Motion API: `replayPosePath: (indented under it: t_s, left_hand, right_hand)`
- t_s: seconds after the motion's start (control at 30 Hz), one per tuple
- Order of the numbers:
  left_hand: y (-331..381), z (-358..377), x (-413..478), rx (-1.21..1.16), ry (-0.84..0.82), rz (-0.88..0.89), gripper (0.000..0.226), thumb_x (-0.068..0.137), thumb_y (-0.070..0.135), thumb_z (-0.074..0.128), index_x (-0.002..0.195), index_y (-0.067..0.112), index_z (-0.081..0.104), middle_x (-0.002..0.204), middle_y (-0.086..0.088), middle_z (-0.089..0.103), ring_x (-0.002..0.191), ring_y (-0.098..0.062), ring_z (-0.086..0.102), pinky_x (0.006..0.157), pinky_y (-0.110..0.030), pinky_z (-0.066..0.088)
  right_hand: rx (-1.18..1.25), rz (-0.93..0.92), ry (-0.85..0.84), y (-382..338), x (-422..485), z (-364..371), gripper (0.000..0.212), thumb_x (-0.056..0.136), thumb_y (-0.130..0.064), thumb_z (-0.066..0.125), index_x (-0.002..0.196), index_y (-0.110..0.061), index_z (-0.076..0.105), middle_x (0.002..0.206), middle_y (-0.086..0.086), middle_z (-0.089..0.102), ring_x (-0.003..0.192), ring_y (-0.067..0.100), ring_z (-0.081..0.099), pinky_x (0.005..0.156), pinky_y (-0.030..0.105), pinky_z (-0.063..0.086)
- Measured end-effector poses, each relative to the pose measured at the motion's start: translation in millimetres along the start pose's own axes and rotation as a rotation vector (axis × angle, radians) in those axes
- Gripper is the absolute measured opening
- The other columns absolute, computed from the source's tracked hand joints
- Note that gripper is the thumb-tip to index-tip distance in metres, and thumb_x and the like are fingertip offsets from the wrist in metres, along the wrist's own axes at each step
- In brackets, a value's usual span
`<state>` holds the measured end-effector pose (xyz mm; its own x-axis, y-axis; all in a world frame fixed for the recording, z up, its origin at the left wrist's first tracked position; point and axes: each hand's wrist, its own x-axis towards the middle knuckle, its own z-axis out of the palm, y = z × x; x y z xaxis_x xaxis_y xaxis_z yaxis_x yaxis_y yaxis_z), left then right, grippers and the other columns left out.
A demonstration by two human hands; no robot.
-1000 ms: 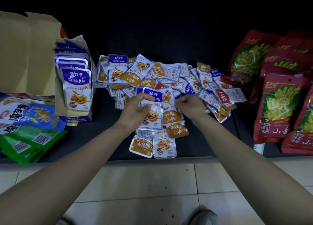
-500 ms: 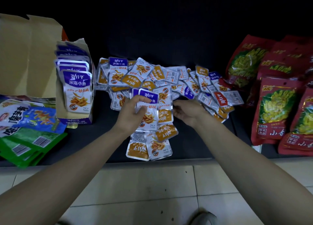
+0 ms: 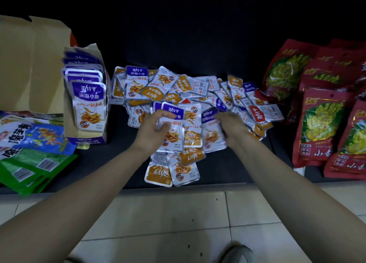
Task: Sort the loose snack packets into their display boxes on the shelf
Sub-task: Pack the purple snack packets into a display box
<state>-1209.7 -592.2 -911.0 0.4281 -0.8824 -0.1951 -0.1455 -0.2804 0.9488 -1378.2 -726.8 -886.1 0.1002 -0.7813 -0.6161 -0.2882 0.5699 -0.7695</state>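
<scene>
A heap of small silver snack packets [image 3: 190,88] with purple, orange or red tops lies on the dark shelf [image 3: 111,159]. My left hand [image 3: 152,131] grips a small stack of purple-topped packets [image 3: 174,130], thumb across the front. To its right, my right hand [image 3: 231,128] holds another purple-topped packet [image 3: 213,137] lifted off the heap, next to the stack. At the left stands a torn purple display box [image 3: 87,139] with several purple-topped packets upright in it.
A brown cardboard carton [image 3: 27,64] stands behind the display box. Blue and green bags [image 3: 33,155] lie at the left shelf edge. Large red bags [image 3: 320,124] fill the right side. Tiled floor [image 3: 178,223] and a shoe tip [image 3: 235,252] are below.
My right hand has picked a purple-topped packet out of the heap and brought it toward the stack in my left hand. The left hand keeps its grip.
</scene>
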Motion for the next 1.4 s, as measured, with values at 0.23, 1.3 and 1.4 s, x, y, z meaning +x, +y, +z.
replayPosePath:
  t_s: [0.23,1.3,1.4]
  left_hand:
    - [16.9,8.8,-1.2,-0.014,0.003,0.027,0.022,0.098,0.007,0.051,0.100,0.026,0.062,0.121,-0.007,0.058,0.078,-0.017,0.056,0.056,-0.022,0.045]
    - [26.1,1.0,-7.5,-0.244,-0.013,-0.006,0.019,0.095,0.000,0.055,0.107,0.015,0.056,0.110,0.012,0.056,0.099,0.005,0.056,0.074,-0.014,0.052]
    - [21.7,0.6,-5.3,-0.209,0.041,-0.022,0.019,0.095,0.002,0.055,0.105,0.017,0.057,0.108,0.013,0.056,0.093,0.005,0.056,0.067,-0.017,0.049]
  right_hand:
    - [0.165,-0.276,0.000,-21.2,-17.7,-40.1,0.028,0.096,-0.010,0.057,0.071,-0.016,0.046,0.059,-0.002,0.060,0.061,0.014,0.059,0.061,0.027,0.051]
    - [-1.195,-0.824,0.125,10.5,34.3,-9.7,0.028,0.091,-0.004,0.057,0.114,-0.010,0.070,0.140,0.013,0.053,0.128,0.035,0.043,0.104,0.040,0.034]
    - [-1.135,-1.043,0.197,14.5,30.0,-12.0,0.035,0.081,0.008,0.061,0.110,-0.008,0.073,0.120,0.014,0.068,0.107,0.038,0.058,0.088,0.044,0.049]
